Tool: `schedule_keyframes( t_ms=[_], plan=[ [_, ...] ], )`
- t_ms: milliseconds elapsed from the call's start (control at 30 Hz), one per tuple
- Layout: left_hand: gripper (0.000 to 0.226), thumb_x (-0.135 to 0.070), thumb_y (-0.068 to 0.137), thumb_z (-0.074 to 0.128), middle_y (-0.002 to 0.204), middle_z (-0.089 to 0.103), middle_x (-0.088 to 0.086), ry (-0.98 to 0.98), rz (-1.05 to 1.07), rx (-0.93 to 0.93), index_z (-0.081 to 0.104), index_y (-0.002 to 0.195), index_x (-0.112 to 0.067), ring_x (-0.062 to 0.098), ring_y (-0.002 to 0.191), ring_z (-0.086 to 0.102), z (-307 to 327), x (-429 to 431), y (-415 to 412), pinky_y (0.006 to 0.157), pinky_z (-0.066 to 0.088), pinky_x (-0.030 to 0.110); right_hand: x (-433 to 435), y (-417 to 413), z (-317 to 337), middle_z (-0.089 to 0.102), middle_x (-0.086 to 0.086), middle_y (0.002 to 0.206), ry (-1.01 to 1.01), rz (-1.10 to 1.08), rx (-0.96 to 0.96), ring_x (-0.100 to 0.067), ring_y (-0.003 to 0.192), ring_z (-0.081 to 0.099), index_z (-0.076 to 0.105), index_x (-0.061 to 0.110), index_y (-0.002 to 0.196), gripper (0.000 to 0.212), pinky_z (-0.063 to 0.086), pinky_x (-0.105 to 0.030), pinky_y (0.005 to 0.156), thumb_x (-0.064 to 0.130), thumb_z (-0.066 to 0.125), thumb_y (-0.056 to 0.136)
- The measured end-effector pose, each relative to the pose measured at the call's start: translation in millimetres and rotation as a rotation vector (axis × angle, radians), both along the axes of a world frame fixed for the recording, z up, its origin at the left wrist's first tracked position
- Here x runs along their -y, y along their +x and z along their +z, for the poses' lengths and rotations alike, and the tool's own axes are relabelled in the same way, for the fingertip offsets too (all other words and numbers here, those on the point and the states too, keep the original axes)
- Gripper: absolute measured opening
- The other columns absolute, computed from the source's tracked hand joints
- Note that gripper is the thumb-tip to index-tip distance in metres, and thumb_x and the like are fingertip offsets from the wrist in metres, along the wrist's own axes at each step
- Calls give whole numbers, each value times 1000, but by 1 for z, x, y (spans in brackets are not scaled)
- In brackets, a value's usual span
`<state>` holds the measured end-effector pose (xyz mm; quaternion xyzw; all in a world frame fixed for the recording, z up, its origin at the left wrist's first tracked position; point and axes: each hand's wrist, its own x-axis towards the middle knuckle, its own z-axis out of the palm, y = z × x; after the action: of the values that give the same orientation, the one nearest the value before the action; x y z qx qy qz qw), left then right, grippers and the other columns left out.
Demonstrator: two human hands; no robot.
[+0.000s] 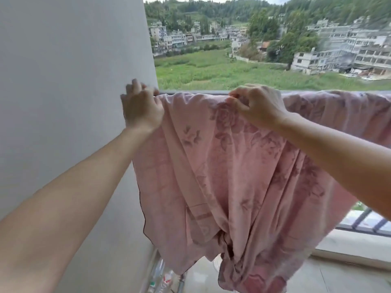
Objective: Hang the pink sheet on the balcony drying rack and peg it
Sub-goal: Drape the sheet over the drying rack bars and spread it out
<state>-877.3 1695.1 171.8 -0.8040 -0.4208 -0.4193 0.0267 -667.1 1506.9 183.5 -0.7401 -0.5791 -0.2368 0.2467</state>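
The pink sheet (pixel 222 176) with a darker flower pattern hangs bunched over the grey top bar of the drying rack (pixel 201 92). Its lower folds droop toward the floor. My left hand (pixel 142 106) grips the sheet's left end at the bar, right beside the wall. My right hand (pixel 256 104) pinches a fold of the sheet at the bar, near the middle. More of the sheet lies over the bar to the right. No peg shows in either hand.
A white wall (pixel 74 102) stands close on the left. Plastic bottles (pixel 163 280) sit on the floor by the rack's leg. A balcony railing (pixel 364 223) and low ledge run at the lower right, with fields and buildings beyond.
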Motion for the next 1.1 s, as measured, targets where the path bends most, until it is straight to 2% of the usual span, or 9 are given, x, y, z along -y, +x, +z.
schedule_keyframes(
  t_ms=[100,267,400,500,633,800,933,1033,1100],
  plan=[
    [27,-29,97,43,116,56,12,77,-210,-57,60,111,-12,33,113,49,-24,35,32,95,39,47,28,10,-17,69,0,116,97,-37,31,-27,105,62,66,27,122,40,47,-39,83,49,61,89],
    [45,-43,100,34,124,56,11,66,-205,-26,49,129,-12,32,120,46,-33,34,48,108,27,46,45,25,-17,76,1,98,220,-58,45,-24,87,68,76,20,102,18,47,-30,68,17,66,87],
    [54,-49,101,28,133,50,13,17,-210,24,42,135,-10,33,126,42,-31,29,44,112,22,49,44,41,18,77,-1,94,270,-151,-9,-22,80,69,75,20,105,19,42,-25,65,20,61,93],
    [50,-44,102,30,128,52,17,-43,-220,62,48,129,-5,37,120,43,-28,24,35,106,28,49,36,61,59,76,2,97,339,-247,-85,-14,77,61,75,23,107,20,37,-23,66,21,60,93],
    [46,-34,97,33,107,63,22,-1,-198,-3,64,105,-2,40,103,54,-15,17,36,98,35,47,15,91,101,75,4,97,385,-338,-257,-12,82,59,75,21,102,19,37,-23,70,29,62,92],
    [31,-17,97,46,83,67,24,-1,-73,63,66,81,-1,42,77,61,14,0,22,65,44,39,32,119,111,73,-6,106,336,-444,-327,-24,100,66,75,14,104,23,40,-25,69,30,62,93],
    [29,-19,97,45,93,66,29,-71,128,66,66,90,-1,47,87,60,29,-32,-3,72,47,43,60,156,99,73,-12,102,335,-586,-457,-26,95,67,75,14,87,28,51,-34,78,40,67,81],
    [25,-16,95,44,100,64,29,-188,197,-7,65,92,-3,45,99,57,22,-32,1,85,45,44,60,200,67,72,-14,98,-10,-736,-485,-29,93,67,72,9,91,32,54,-37,82,34,73,73],
    [24,-15,95,44,107,63,25,-139,170,-39,66,99,-5,43,106,53,14,-21,19,91,42,45,61,200,51,71,-14,96,-284,-705,-463,-28,88,68,73,6,95,31,56,-36,78,24,75,70]
  ],
)
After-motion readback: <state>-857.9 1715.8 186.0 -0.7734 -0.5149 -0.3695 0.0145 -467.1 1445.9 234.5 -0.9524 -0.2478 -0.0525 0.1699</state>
